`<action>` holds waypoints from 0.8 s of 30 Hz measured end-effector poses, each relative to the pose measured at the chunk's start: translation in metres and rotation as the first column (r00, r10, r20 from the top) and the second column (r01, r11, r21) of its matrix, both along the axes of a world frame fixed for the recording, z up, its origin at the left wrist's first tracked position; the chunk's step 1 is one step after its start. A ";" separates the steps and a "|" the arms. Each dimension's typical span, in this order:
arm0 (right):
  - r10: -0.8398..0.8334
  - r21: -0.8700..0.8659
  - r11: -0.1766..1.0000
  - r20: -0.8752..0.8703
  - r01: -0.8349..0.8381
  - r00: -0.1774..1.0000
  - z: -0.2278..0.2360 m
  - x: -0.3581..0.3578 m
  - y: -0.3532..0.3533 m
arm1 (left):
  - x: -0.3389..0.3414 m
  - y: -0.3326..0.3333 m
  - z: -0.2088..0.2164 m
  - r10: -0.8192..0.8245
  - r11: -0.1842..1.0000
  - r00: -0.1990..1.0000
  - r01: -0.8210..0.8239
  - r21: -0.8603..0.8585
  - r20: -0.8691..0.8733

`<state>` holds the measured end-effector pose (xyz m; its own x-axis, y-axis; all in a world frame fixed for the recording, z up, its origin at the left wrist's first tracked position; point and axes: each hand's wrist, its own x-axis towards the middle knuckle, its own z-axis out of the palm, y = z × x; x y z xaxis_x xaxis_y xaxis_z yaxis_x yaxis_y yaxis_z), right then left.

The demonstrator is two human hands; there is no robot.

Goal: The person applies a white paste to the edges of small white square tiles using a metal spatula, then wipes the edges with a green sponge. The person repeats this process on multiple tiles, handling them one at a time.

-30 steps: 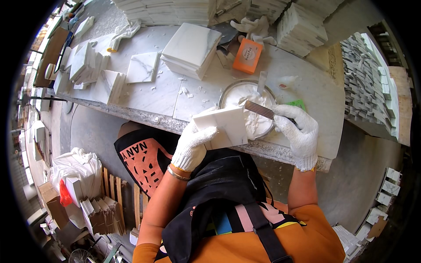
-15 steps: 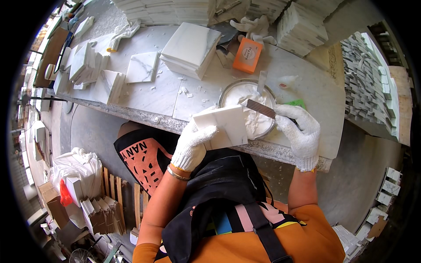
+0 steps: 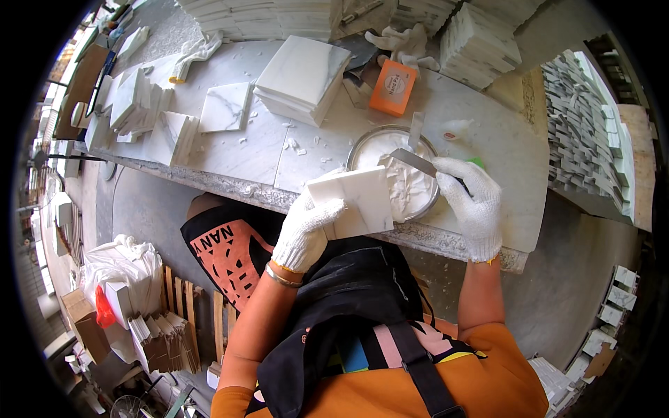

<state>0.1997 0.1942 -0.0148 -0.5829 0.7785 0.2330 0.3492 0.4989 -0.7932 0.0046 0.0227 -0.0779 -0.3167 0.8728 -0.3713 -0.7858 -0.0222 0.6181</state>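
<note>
A white marble tile (image 3: 359, 202) with faint grey veins is gripped in my left hand (image 3: 302, 233), which wears a white knit glove. The thumb lies over the tile's face, and the tile hangs tilted at the table's front edge. My gloved right hand (image 3: 474, 205) is closed round the handle end of a flat metal putty knife (image 3: 412, 162). Its blade reaches left over a round tub (image 3: 433, 202) of white paste (image 3: 398, 182). A second flat blade (image 3: 416, 129) stands in the paste at the tub's far rim.
An orange box (image 3: 394, 87) and a stack of marble tiles (image 3: 303, 73) stand beyond the tub. A single tile (image 3: 225, 107) and more tile stacks (image 3: 132, 104) lie left. A small white bottle (image 3: 457, 129) and a green piece (image 3: 477, 162) are on the right. White chips dot the table (image 3: 261, 157).
My right hand has shifted slightly left, and the putty knife has turned, its blade now paler and farther over the paste. The left hand and tile look unmoved.
</note>
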 end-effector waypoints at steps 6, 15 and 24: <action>0.008 -0.052 0.999 0.053 -0.005 0.999 -0.008 -0.004 0.003 | 0.000 0.000 0.001 -0.010 1.000 1.000 0.010 0.001 0.003; 0.019 -0.285 0.958 -0.006 -0.020 1.000 -0.021 -0.003 0.006 | 0.001 0.001 0.002 -0.006 1.000 1.000 0.006 -0.020 0.006; -0.066 -0.538 0.843 -0.111 -0.004 0.992 0.004 -0.002 0.001 | 0.000 0.001 0.001 -0.012 1.000 1.000 0.012 -0.009 0.017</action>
<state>0.1973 0.1952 -0.0106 -0.5513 0.8188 -0.1599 0.2421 -0.0264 -0.9699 0.0046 0.0239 -0.0772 -0.2996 0.8731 -0.3845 -0.7966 -0.0071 0.6045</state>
